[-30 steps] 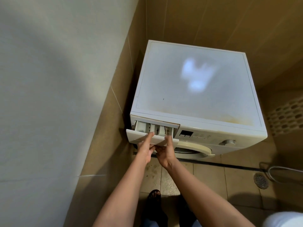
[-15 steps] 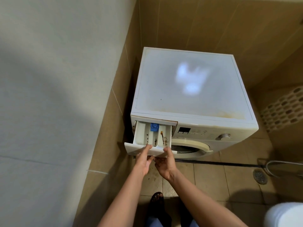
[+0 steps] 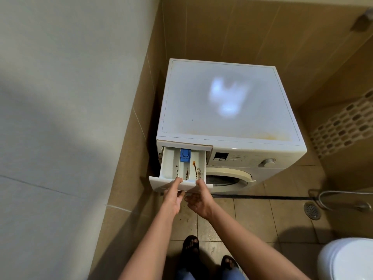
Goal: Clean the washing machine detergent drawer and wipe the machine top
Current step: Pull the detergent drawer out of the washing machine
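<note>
Hands meet at the front of the detergent drawer (image 3: pixel 171 165), which juts well out of its slot at the upper left of the washing machine (image 3: pixel 242 152); the left grip (image 3: pixel 173 197) has its fingers hooked over the top edge of the drawer's front panel, thumb below it; the right grip (image 3: pixel 200 200), just beside it and palm up, pinches the same panel between a thumb on the rim and fingers curled underneath. Inside the drawer lie three compartments; a blue insert (image 3: pixel 185 155) sits at the back of the middle one; brown stains (image 3: pixel 195 168) streak the middle and right ones. Above, the machine top (image 3: pixel 191 110) is bare white — a blurred light reflection near its middle, a yellowish stain (image 3: pixel 268 136) along its front right edge. On the tiled floor (image 3: pixel 252 215) are two sandalled feet; a floor drain (image 3: pixel 311 210) and a metal hose (image 3: pixel 333 194) lie to the right, a white toilet (image 3: pixel 349 261) at the lower right corner.
</note>
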The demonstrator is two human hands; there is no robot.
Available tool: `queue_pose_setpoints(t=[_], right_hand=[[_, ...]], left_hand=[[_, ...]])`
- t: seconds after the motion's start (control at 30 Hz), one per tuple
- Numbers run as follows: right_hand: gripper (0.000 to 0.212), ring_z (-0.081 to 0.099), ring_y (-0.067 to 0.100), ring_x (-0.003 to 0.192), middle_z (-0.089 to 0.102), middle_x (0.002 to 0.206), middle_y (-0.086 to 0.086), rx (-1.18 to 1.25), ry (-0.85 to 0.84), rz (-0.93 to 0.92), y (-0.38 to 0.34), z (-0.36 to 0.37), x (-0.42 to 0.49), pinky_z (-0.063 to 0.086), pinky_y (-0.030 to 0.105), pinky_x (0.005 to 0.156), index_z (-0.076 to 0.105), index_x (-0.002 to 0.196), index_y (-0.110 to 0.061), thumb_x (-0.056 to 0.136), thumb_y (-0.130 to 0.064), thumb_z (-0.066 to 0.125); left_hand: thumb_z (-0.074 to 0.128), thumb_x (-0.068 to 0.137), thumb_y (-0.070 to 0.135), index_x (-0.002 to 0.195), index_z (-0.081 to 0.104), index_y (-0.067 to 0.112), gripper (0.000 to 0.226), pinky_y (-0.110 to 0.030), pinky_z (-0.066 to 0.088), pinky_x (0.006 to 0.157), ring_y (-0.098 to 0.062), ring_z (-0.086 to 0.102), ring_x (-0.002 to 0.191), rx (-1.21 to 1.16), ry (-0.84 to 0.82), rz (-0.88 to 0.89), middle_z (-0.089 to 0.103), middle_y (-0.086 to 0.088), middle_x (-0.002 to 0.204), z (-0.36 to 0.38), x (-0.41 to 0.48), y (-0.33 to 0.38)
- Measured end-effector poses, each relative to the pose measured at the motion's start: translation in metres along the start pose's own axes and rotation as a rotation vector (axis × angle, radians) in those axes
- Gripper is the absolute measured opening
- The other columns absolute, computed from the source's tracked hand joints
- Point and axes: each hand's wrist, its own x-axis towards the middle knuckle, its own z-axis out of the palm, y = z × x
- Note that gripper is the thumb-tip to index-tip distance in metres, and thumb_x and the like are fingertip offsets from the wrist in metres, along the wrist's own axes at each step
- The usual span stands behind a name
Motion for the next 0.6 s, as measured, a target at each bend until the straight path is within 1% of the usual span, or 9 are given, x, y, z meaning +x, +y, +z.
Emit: queue_pose_setpoints(t=[0.07, 0.13, 0.17, 0.27, 0.33, 0.4, 0.47, 0.53, 0.6], right_hand=[[0.059, 0.065, 0.024, 0.076, 0.066, 0.092, 0.017, -0.286, 0.053, 0.045, -0.01, -0.004, -0.004, 0.056, 0.03, 0.067, 0.055, 0.107, 0.001, 0.093, -0.056, 0.042], [0.058, 0.065, 0.018, 0.06, 0.068, 0.073, 0.011, -0.527, 0.071, 0.022, -0.027, -0.005, -0.01, 0.052, 0.024, 0.053, 0.06, 0.104, 0.002, 0.097, -0.051, 0.039], [0.053, 0.064, 0.016, 0.055, 0.067, 0.068, 0.007, -0.637, 0.079, -0.007, -0.036, -0.005, -0.012, 0.05, 0.022, 0.049, 0.062, 0.101, 0.001, 0.098, -0.047, 0.04], [0.036, 0.062, 0.011, 0.05, 0.065, 0.064, 0.004, -0.914, 0.097, -0.161, -0.058, 0.003, -0.017, 0.049, 0.02, 0.048, 0.063, 0.098, 0.0, 0.097, -0.034, 0.049], [0.024, 0.064, 0.012, 0.056, 0.066, 0.068, 0.003, -1.067, 0.136, -0.344, -0.069, 0.011, -0.013, 0.053, 0.022, 0.055, 0.062, 0.092, -0.003, 0.096, -0.025, 0.053], [0.015, 0.065, 0.015, 0.068, 0.064, 0.076, 0.003, -1.126, 0.184, -0.53, -0.076, 0.02, -0.004, 0.056, 0.027, 0.067, 0.06, 0.088, -0.007, 0.095, -0.018, 0.053], [0.015, 0.061, 0.018, 0.07, 0.061, 0.075, 0.006, -1.097, 0.228, -0.568, -0.081, 0.028, 0.01, 0.053, 0.032, 0.07, 0.058, 0.082, -0.009, 0.094, -0.016, 0.054], [0.03, 0.05, 0.017, 0.057, 0.053, 0.064, 0.006, -1.058, 0.278, -0.497, -0.085, 0.032, 0.026, 0.044, 0.029, 0.059, 0.051, 0.065, -0.011, 0.094, -0.02, 0.055], [0.04, 0.037, 0.013, 0.047, 0.043, 0.056, 0.001, -0.998, 0.32, -0.43, -0.089, 0.037, 0.039, 0.031, 0.023, 0.047, 0.042, 0.058, -0.013, 0.094, -0.024, 0.057]], left_hand=[[0.071, 0.082, 0.007, 0.136, 0.038, 0.002, 0.063, -0.04, 0.041, 0.109, -0.029, 0.051, 0.118, 0.006, 0.002, 0.004, 0.052, -0.019, 0.123, -0.001, 0.001, -0.002], [0.072, 0.081, 0.01, 0.136, 0.037, 0.003, 0.065, -0.04, 0.04, 0.109, -0.03, 0.051, 0.121, 0.008, 0.008, 0.005, 0.051, -0.02, 0.128, 0.0, 0.002, -0.005], [0.072, 0.081, 0.011, 0.136, 0.037, 0.003, 0.066, -0.041, 0.039, 0.11, -0.031, 0.05, 0.122, 0.008, 0.01, 0.004, 0.05, -0.019, 0.128, 0.001, 0.002, -0.006], [0.072, 0.082, 0.013, 0.134, 0.038, 0.004, 0.062, -0.041, 0.036, 0.112, -0.031, 0.05, 0.124, 0.017, 0.006, 0.004, 0.052, -0.018, 0.128, 0.004, 0.001, -0.011], [0.07, 0.084, 0.012, 0.132, 0.039, 0.005, 0.058, -0.04, 0.035, 0.113, -0.03, 0.048, 0.126, 0.019, 0.015, 0.014, 0.051, -0.015, 0.124, 0.006, 0.0, -0.013], [0.069, 0.085, 0.011, 0.13, 0.039, 0.007, 0.054, -0.039, 0.034, 0.113, -0.03, 0.047, 0.127, 0.01, 0.025, 0.017, 0.05, -0.016, 0.124, 0.007, 0.0, -0.013], [0.069, 0.084, 0.009, 0.122, 0.04, 0.01, 0.048, -0.039, 0.036, 0.112, -0.03, 0.047, 0.126, 0.0, 0.027, 0.015, 0.049, -0.017, 0.128, 0.007, 0.0, -0.012], [0.069, 0.084, 0.007, 0.118, 0.041, 0.009, 0.043, -0.039, 0.038, 0.111, -0.029, 0.048, 0.126, -0.01, 0.035, 0.015, 0.05, -0.018, 0.128, 0.005, 0.001, -0.012], [0.069, 0.084, 0.007, 0.117, 0.043, 0.008, 0.042, -0.039, 0.04, 0.109, -0.03, 0.05, 0.124, -0.01, 0.044, 0.019, 0.052, -0.018, 0.129, 0.005, 0.004, -0.013]])
